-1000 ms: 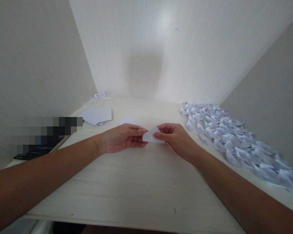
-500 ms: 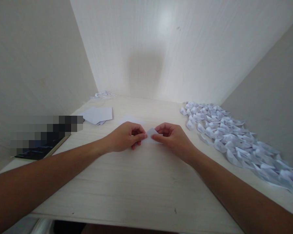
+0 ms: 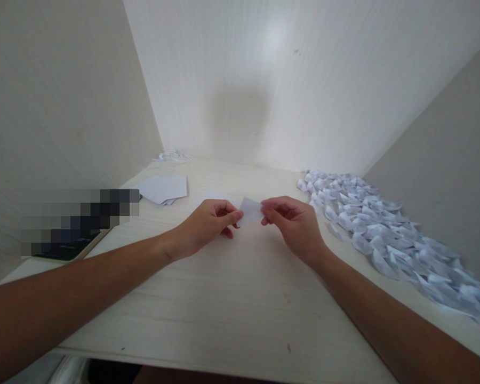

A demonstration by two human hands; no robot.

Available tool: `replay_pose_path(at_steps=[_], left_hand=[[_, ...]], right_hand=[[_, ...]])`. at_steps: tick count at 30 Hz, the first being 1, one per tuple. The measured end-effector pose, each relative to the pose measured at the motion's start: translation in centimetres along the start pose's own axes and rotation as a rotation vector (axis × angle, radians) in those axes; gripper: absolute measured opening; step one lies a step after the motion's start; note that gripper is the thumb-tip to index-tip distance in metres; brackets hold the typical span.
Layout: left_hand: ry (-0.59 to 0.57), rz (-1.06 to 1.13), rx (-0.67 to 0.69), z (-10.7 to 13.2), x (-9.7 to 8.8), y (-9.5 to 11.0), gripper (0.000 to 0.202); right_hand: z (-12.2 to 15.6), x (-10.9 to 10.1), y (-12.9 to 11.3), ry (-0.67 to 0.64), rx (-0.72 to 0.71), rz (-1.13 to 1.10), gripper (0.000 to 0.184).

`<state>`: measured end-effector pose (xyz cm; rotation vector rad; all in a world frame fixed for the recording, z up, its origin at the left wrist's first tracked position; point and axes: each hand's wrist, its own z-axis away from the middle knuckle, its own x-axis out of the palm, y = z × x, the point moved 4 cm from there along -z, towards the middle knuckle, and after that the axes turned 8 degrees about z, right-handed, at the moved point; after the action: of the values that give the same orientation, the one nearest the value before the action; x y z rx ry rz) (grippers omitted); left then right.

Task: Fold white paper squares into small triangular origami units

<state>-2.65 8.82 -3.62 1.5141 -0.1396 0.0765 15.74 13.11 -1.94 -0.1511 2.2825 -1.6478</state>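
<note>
A small folded piece of white paper (image 3: 251, 210) is held between both hands just above the pale wooden desk (image 3: 224, 298). My left hand (image 3: 210, 221) pinches its left edge with thumb and fingers closed. My right hand (image 3: 294, 224) pinches its right edge the same way. The paper stands roughly upright as a small rectangle. Both forearms reach in from the bottom corners.
A long heap of several folded white paper pieces (image 3: 380, 229) runs along the desk's right side by the wall. A stack of flat white sheets (image 3: 162, 189) lies at the back left, with paper scraps (image 3: 172, 157) behind it. A dark tablet-like slab (image 3: 70, 248) rests at left.
The paper changed from a pointed, flatter shape to a small upright rectangle. Both hands lifted slightly and moved a little farther from me.
</note>
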Motion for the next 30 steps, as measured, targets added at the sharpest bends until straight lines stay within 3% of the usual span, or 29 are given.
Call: replay_pose_path(at_steps=[4,14,21,25,30], left_hand=[[0.025,0.028,0.067,0.3,0.3,0.3,0.028],[0.04,-0.174,0.157,0.5,0.2,1.0,0.024],[0.038,-0.148,0.237,0.5,0.1,1.5,0.022],[0.032,-0.199,0.367,0.8,0.1,1.9,0.021],[-0.034,-0.474,0.571,1.4,0.4,2.8,0.01]], right_hand=[[0.3,-0.2,-1.0,0.013,-0.068,0.062,0.02],[-0.2,-0.7,-0.3,0.019,0.084,0.072,0.026],[-0.6,-0.9,-0.2,0.008,0.12,-0.013,0.031],[-0.4,-0.6,-0.4,0.007,0.158,-0.07,0.03],[-0.3,-0.5,0.0,0.009,0.245,-0.177,0.028]])
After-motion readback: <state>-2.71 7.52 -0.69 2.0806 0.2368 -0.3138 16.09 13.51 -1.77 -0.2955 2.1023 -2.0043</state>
